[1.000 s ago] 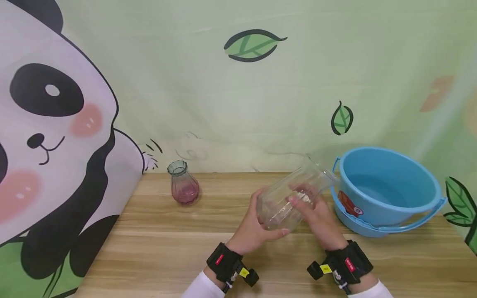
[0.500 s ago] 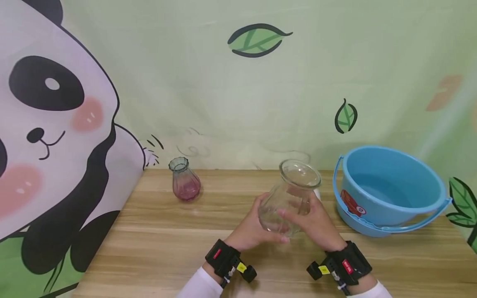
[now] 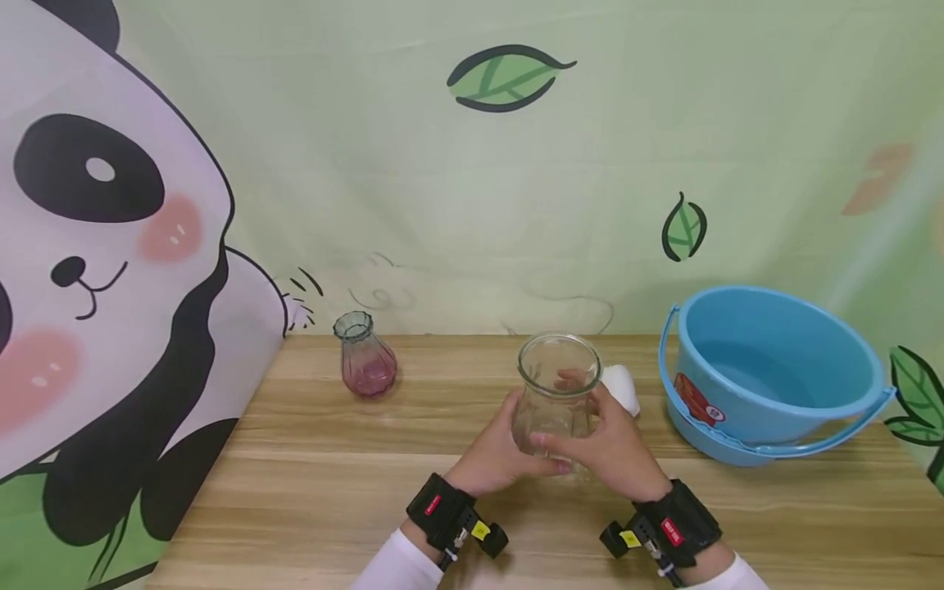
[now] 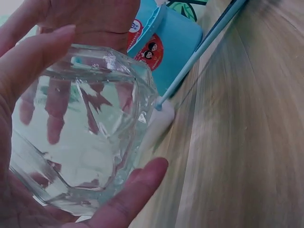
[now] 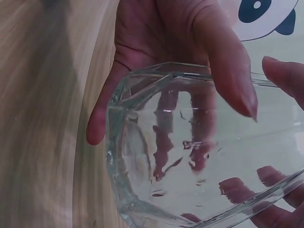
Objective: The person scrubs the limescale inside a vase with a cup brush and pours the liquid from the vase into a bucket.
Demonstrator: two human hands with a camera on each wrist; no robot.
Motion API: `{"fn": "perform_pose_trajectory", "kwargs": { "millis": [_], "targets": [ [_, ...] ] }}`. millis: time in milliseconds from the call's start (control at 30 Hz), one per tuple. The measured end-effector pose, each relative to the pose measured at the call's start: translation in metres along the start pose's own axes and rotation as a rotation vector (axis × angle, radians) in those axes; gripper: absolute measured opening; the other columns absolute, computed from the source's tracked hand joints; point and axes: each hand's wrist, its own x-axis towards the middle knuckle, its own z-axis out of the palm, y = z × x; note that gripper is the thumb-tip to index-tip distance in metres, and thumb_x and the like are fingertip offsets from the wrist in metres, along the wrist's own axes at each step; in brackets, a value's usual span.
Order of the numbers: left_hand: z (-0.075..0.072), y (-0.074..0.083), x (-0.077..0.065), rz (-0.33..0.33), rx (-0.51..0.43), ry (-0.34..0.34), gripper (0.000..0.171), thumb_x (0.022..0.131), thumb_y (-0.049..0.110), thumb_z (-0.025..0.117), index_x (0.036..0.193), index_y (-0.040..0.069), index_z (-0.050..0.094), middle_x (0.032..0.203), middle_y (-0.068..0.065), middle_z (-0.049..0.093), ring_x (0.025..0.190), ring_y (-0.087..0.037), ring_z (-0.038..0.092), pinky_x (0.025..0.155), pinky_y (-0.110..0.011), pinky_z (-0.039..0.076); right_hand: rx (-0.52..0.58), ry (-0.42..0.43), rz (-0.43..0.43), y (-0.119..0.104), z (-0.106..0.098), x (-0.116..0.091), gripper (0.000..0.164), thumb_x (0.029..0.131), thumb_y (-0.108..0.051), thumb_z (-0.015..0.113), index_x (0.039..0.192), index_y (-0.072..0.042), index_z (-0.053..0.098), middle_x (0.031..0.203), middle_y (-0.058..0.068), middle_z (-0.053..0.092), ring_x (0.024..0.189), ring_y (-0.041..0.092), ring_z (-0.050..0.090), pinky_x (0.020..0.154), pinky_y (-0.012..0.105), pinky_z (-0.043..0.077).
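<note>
A clear glass vase (image 3: 558,414) with a wide round rim and faceted base is held nearly upright between both hands. My left hand (image 3: 492,451) grips its left side low down, thumb at the front; in the left wrist view one finger (image 4: 133,194) reaches by the base. Gripping the right side, my right hand (image 3: 618,447) has its thumb across the front, and its other fingers show through the glass in the right wrist view. Just behind the right hand lies a white sponge head (image 3: 621,389), with a light blue handle (image 4: 199,52) in the left wrist view.
A small ribbed vase (image 3: 367,360), grey above and pink below, stands at the back left. On the right is a blue bucket (image 3: 737,422) with its handle down. A panda-printed cloth (image 3: 413,188) hangs behind the wooden table (image 3: 310,492).
The clear vase has turned from leaning right toward the bucket to nearly upright, its mouth moving left and lower. The white sponge head has come into view behind it. Both hands keep their grip.
</note>
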Motion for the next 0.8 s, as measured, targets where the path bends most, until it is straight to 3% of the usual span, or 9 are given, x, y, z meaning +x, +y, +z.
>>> {"fn": "perform_pose_trajectory", "kwargs": {
  "millis": [167,333,800],
  "targets": [
    [0.001,0.015,-0.006,-0.011,0.022,0.005,0.105,0.067,0.017,0.087,0.147,0.039,0.022,0.144,0.009,0.039,0.127,-0.011,0.035,0.108,-0.055,0.024,-0.036,0.017,0.011,0.02,0.003,0.005,0.082,0.071,-0.047,0.083,0.139,-0.035,0.04,0.137,0.001,0.046,0.123,0.028,0.038,0.093,0.066,0.037],
    [0.001,0.02,-0.009,-0.02,0.033,0.016,0.105,0.068,0.017,0.087,0.147,0.039,0.022,0.144,0.009,0.039,0.127,-0.01,0.035,0.109,-0.054,0.025,-0.043,0.019,0.0,0.024,0.005,0.007,0.084,0.07,-0.05,0.083,0.14,-0.034,0.039,0.138,0.002,0.046,0.124,0.028,0.038,0.094,0.067,0.037],
    [0.0,-0.009,0.001,0.007,0.097,0.017,0.109,0.065,0.028,0.09,0.147,0.042,0.019,0.143,0.012,0.04,0.127,-0.01,0.035,0.108,-0.054,0.027,-0.044,0.019,-0.004,0.022,0.005,0.006,0.086,0.07,-0.05,0.083,0.141,-0.03,0.039,0.14,0.005,0.046,0.126,0.025,0.037,0.098,0.065,0.035]
  ]
}}
